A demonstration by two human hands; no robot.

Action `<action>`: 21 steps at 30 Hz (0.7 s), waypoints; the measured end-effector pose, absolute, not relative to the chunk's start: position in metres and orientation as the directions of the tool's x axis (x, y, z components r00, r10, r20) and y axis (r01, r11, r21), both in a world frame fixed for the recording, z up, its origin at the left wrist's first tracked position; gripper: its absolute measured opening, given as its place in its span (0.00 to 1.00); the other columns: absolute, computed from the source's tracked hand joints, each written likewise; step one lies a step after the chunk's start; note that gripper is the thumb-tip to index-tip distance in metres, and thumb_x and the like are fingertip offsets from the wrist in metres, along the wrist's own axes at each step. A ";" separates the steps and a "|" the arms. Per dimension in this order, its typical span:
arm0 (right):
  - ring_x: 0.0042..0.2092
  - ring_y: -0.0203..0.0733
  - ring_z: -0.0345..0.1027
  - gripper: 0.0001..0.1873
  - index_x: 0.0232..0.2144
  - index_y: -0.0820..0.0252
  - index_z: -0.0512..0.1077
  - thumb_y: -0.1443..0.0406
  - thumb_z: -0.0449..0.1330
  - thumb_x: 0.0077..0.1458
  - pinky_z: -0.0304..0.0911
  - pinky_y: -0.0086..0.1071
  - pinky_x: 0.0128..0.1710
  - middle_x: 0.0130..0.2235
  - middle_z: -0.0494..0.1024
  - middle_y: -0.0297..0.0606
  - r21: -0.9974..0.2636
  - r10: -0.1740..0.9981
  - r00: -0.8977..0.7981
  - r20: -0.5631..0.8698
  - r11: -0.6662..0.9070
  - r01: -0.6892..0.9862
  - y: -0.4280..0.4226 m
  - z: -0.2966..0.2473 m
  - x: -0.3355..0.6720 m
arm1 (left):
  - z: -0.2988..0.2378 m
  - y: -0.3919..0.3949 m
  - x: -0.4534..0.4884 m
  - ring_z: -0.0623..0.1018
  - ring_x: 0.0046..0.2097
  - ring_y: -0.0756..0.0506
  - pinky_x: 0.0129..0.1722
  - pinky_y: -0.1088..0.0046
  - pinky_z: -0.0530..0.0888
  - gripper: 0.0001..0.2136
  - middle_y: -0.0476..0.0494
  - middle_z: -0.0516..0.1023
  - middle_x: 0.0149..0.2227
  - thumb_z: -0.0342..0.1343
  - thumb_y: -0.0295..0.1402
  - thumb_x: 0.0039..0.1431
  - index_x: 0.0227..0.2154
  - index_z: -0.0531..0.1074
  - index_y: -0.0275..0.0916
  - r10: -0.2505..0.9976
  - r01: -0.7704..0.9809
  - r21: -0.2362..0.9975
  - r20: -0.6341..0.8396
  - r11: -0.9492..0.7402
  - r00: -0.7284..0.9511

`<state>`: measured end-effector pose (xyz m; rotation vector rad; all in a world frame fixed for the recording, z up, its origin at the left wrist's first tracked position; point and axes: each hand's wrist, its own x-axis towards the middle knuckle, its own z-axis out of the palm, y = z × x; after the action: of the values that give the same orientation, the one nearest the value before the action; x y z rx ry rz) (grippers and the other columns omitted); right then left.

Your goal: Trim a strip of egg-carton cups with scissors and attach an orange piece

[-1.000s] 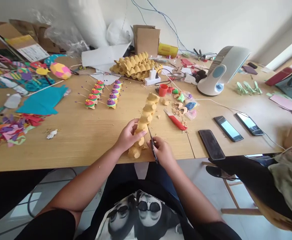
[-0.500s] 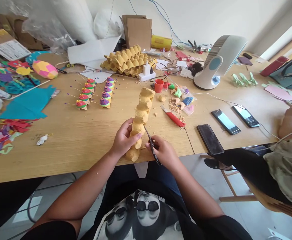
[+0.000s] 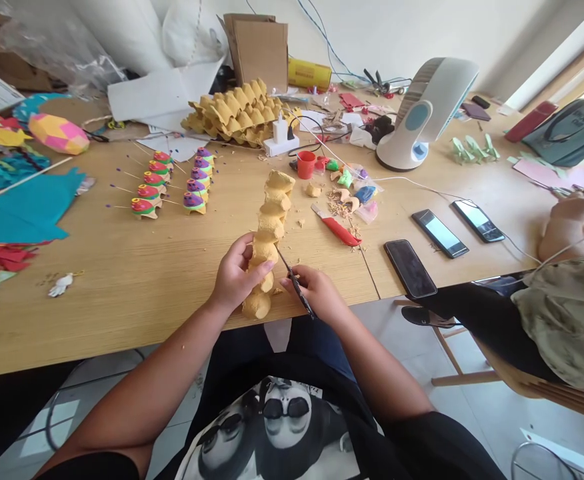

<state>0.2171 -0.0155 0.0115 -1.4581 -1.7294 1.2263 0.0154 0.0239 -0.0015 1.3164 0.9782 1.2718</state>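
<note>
My left hand (image 3: 237, 272) is closed around the lower half of a yellow-brown egg carton strip (image 3: 271, 225), a row of bumpy pulp cups held upright over the table's front edge. In my right hand (image 3: 317, 290) is a pair of dark-handled scissors (image 3: 296, 283), gripped by the handles. The blade tips meet the strip's right edge, just above my left thumb. Small pulp scraps lie on the wood beside the strip, and a larger carton piece (image 3: 313, 190) rests beyond it to the right.
Two rows of painted carton figures (image 3: 148, 192) with pins stand left of centre. Stacked egg trays (image 3: 237, 113) lie behind. A red-handled knife (image 3: 341, 230), a red cup (image 3: 306, 165), several phones (image 3: 411, 268) and a white fan (image 3: 407, 123) are to the right. Another person sits at far right.
The camera view has turned slightly right, so the table's things sit further left. Both hands keep their hold on the strip and scissors, with the blades still at the strip's edge.
</note>
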 end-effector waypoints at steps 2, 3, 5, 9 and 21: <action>0.28 0.36 0.57 0.20 0.30 0.55 0.68 0.47 0.62 0.63 0.48 0.30 0.29 0.24 0.63 0.27 -0.900 0.957 -0.259 -0.127 -0.002 0.436 -0.014 0.009 0.217 | -0.001 0.024 0.016 0.78 0.36 0.49 0.35 0.74 0.75 0.29 0.45 0.81 0.40 0.73 0.40 0.54 0.57 0.71 0.41 0.982 -0.093 0.985 0.156 -0.146 0.109; 0.28 0.36 0.57 0.20 0.30 0.55 0.68 0.47 0.62 0.63 0.48 0.30 0.29 0.25 0.63 0.27 -0.902 0.957 -0.264 -0.122 0.004 0.431 -0.014 0.008 0.217 | 0.000 0.024 0.016 0.77 0.36 0.49 0.34 0.74 0.75 0.29 0.45 0.81 0.40 0.73 0.40 0.54 0.56 0.71 0.40 0.983 -0.094 0.985 0.152 -0.142 0.106; 0.28 0.36 0.57 0.20 0.29 0.55 0.67 0.48 0.62 0.63 0.48 0.30 0.30 0.25 0.63 0.27 -0.905 0.957 -0.267 -0.114 0.011 0.426 -0.013 0.006 0.217 | 0.001 0.024 0.017 0.76 0.34 0.50 0.33 0.75 0.74 0.30 0.46 0.81 0.38 0.73 0.41 0.53 0.56 0.71 0.40 0.985 -0.096 0.987 0.140 -0.131 0.100; 0.29 0.36 0.58 0.21 0.28 0.55 0.65 0.48 0.62 0.63 0.49 0.30 0.30 0.25 0.64 0.27 -0.893 0.965 -0.240 -0.108 0.012 0.450 -0.013 0.002 0.214 | 0.002 0.025 0.017 0.77 0.34 0.49 0.32 0.74 0.74 0.30 0.46 0.80 0.38 0.74 0.43 0.51 0.55 0.71 0.40 0.990 -0.110 0.989 0.110 -0.100 0.087; 0.26 0.34 0.56 0.23 0.36 0.56 0.70 0.44 0.65 0.60 0.48 0.29 0.26 0.24 0.63 0.25 -0.933 0.913 -0.361 -0.190 -0.053 0.357 -0.018 0.013 0.232 | 0.001 0.028 0.011 0.81 0.43 0.44 0.40 0.70 0.78 0.29 0.41 0.82 0.44 0.73 0.44 0.53 0.56 0.74 0.41 0.979 -0.137 0.987 0.106 -0.082 0.174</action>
<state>0.2317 -0.0185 0.0127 -1.3507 -1.7176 1.4219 0.0111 0.0280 0.0005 1.2613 0.9351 1.2002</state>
